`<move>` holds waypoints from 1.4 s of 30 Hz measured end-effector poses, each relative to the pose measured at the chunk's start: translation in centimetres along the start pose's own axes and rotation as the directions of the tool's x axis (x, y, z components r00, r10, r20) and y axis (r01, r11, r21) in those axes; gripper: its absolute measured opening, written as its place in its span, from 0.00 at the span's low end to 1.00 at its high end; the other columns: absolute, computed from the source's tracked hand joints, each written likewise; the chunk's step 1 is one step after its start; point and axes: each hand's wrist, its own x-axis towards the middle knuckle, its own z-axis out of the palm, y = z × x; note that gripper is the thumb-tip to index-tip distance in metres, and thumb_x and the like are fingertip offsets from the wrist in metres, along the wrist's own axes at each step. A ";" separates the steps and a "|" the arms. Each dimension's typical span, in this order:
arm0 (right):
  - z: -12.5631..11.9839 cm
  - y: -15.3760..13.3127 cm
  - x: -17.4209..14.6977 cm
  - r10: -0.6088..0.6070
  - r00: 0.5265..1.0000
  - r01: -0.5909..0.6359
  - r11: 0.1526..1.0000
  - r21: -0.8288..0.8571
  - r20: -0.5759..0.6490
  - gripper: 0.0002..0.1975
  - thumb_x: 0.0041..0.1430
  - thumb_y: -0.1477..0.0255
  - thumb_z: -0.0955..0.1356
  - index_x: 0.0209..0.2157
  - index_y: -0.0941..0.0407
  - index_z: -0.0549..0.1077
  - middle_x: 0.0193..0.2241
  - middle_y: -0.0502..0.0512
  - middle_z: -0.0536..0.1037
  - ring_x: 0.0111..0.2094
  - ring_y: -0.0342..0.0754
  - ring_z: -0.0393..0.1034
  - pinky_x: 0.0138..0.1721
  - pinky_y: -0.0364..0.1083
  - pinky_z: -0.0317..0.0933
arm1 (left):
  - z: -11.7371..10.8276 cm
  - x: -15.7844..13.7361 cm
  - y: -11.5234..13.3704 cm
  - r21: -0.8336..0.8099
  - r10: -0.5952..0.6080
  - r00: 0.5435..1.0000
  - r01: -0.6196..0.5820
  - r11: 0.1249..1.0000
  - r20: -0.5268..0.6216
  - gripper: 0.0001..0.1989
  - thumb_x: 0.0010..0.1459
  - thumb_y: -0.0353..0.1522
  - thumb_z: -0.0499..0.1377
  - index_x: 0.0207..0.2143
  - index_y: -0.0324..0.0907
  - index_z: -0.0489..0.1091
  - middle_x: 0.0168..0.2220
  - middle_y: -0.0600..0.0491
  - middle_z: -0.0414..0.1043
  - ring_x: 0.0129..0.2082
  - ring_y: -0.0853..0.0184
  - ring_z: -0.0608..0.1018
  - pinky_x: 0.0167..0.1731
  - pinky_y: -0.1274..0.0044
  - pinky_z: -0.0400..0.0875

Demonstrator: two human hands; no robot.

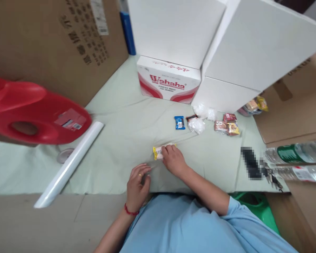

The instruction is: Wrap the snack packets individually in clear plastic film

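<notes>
My right hand has its fingers closed over a small wrapped snack with yellow ends and a pale middle. The packet lies on the cloth-covered table, and its right part is mostly hidden under my fingers. To the left and nearer my body is my left hand, fingers loosely bent and thumb apart, with nothing visible in it. Beyond the right hand are a blue snack packet, a dark packet and crumpled clear plastic bags. A cluster of red, brown and yellow snack packets sits farther right.
A red jug and a white roll are at left. The Wahaha box and white boxes stand at the back. Plastic bottles, keys and a container of snacks are at right, beside a cardboard box.
</notes>
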 end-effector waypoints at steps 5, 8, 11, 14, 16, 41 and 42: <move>-1.6 1.3 -0.3 0.026 0.996 -0.015 0.990 0.140 -0.080 0.15 0.74 0.69 0.62 0.56 0.58 0.73 0.45 0.63 0.76 0.48 0.56 0.67 0.49 0.53 0.64 | -0.4 0.9 0.8 -0.081 -0.190 0.982 0.188 0.979 -0.007 0.12 0.66 0.40 0.58 0.46 0.46 0.76 0.49 0.49 0.77 0.53 0.59 0.78 0.56 0.63 0.74; -3.0 2.9 -1.8 0.121 0.987 -0.049 0.850 0.525 -0.103 0.12 0.73 0.65 0.64 0.49 0.56 0.75 0.41 0.57 0.76 0.42 0.50 0.68 0.46 0.47 0.64 | 0.6 1.9 2.0 -0.236 -0.392 0.915 0.404 0.884 0.096 0.26 0.62 0.47 0.62 0.59 0.47 0.70 0.60 0.46 0.71 0.61 0.56 0.74 0.55 0.66 0.76; -3.0 4.2 -4.1 0.112 0.994 -0.066 0.468 0.881 0.015 0.17 0.72 0.58 0.63 0.38 0.56 0.74 0.33 0.50 0.73 0.35 0.45 0.67 0.39 0.43 0.63 | 2.8 2.9 3.3 -0.408 -0.474 0.822 0.568 0.714 0.315 0.36 0.58 0.51 0.65 0.63 0.46 0.64 0.64 0.43 0.70 0.62 0.53 0.75 0.53 0.65 0.78; -1.5 4.7 -6.8 0.141 0.986 -0.105 0.121 0.987 0.087 0.22 0.66 0.49 0.67 0.39 0.56 0.72 0.33 0.48 0.73 0.35 0.44 0.67 0.39 0.43 0.63 | 5.5 3.6 4.6 -0.429 -0.427 0.771 0.624 0.653 0.473 0.32 0.55 0.53 0.66 0.54 0.42 0.70 0.54 0.44 0.78 0.53 0.54 0.81 0.51 0.64 0.79; -0.5 4.7 -8.6 0.222 0.967 -0.123 -0.009 0.992 0.122 0.24 0.60 0.49 0.72 0.44 0.55 0.71 0.36 0.49 0.75 0.36 0.44 0.68 0.40 0.44 0.65 | 7.2 3.9 5.6 -0.389 -0.362 0.777 0.588 0.709 0.515 0.28 0.56 0.52 0.65 0.51 0.42 0.72 0.49 0.46 0.80 0.48 0.56 0.82 0.51 0.64 0.78; -2.0 29.5 -10.4 0.991 -0.011 -0.480 0.111 0.870 -0.133 0.40 0.58 0.68 0.70 0.68 0.60 0.55 0.54 0.72 0.68 0.43 0.57 0.76 0.45 0.55 0.74 | -0.2 2.9 -1.7 0.612 -0.053 0.998 0.014 0.791 0.046 0.26 0.67 0.42 0.53 0.61 0.37 0.70 0.66 0.32 0.65 0.64 0.38 0.70 0.61 0.47 0.67; -2.1 29.2 -10.7 0.976 0.001 -0.592 0.176 0.786 -0.218 0.40 0.57 0.67 0.71 0.68 0.62 0.57 0.57 0.75 0.66 0.49 0.61 0.74 0.50 0.58 0.71 | 0.0 2.8 -1.8 0.624 -0.066 0.996 0.018 0.781 0.053 0.27 0.67 0.41 0.53 0.62 0.36 0.69 0.65 0.32 0.66 0.64 0.38 0.70 0.61 0.47 0.66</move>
